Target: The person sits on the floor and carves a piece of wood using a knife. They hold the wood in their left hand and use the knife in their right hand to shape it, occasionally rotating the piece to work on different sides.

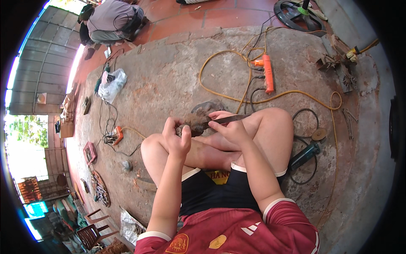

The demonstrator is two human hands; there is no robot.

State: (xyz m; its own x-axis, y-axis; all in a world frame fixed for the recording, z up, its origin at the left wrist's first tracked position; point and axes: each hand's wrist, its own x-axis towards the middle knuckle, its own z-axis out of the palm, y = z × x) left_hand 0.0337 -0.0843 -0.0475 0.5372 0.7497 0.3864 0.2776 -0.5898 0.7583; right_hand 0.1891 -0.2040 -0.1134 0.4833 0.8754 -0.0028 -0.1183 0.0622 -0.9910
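Note:
I sit cross-legged on the floor with both hands together above my shins. My left hand (178, 137) is closed round a rough brown lump (195, 122), its thumb up; the exact kind of lump cannot be made out. In my right hand (230, 128) is a dark, flat, narrow strip (230, 119), like a file or blade, gripped between thumb and fingers. One end of the strip touches or overlaps the lump, and the other points right past my knuckles. A darker piece (207, 106) lies on the floor just beyond my hands.
A green power tool (305, 156) and a round disc (319, 134) lie by my right knee. Ahead, a yellow cord (292, 92) loops round an orange power strip (268, 74). To the left are a plastic bag (113, 86) and an orange socket block (117, 135). Another person (112, 19) crouches far left.

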